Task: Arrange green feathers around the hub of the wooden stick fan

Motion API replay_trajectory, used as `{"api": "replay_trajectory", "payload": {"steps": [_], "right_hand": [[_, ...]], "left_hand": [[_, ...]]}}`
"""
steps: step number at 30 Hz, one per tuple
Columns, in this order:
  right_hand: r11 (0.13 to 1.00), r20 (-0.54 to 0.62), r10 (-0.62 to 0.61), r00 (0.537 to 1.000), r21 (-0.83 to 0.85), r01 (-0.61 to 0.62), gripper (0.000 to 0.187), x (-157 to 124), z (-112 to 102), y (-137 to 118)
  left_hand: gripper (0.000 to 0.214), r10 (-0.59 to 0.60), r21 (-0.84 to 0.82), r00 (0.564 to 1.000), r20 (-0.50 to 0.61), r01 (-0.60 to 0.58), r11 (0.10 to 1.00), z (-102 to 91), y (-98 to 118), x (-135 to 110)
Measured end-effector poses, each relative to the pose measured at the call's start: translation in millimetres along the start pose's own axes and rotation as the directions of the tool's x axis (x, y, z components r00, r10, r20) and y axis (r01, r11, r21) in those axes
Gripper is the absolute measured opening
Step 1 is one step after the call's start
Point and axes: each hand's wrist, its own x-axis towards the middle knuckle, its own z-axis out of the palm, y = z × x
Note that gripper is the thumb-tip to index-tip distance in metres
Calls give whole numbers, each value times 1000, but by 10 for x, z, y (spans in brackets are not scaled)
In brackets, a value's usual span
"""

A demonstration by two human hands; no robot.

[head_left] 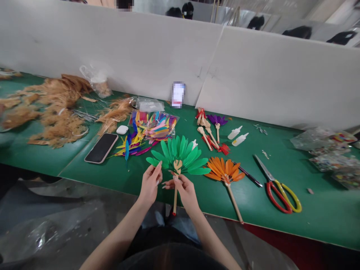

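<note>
A green feather fan with a wooden handle stands spread out above the table's front edge. My right hand is closed on the handle just below the heart-shaped wooden piece. At the fan's left side my left hand pinches the outer green feather between thumb and fingers. To the right of the hands lies an orange feather fan, its handle reaching the table edge. Loose coloured feathers lie behind my left hand, beside a plastic bag of feathers.
Scissors with red and yellow handles and a dark pen lie to the right. Glue bottles, a purple feather fan and wooden handles sit behind. A phone and brown fibres are on the left.
</note>
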Motion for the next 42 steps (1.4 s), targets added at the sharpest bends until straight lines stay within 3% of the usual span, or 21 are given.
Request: {"api": "replay_trajectory", "payload": {"steps": [19,25,29,36,42], "right_hand": [[1000,-12,-10,1000,-26,9,44,-8,18,-24],[1000,-15,-10,1000,-21,10,43,-7,11,-27],[1000,-9,-6,1000,-14,6,40,-13,9,-22],[1000,17,7,1000,-4,-6,39,-24,19,-7],[1000,24,3,1000,-9,-3,39,-25,24,-12]], "left_hand": [[44,-39,24,999,-2,39,999,-19,-28,-4],[46,-37,23,997,62,36,999,-38,-30,-5],[49,-93,-5,990,102,94,996,-36,-20,3],[56,-243,-141,969,-40,235,962,29,5,67],[56,-250,-114,963,-99,238,964,71,4,72]]}}
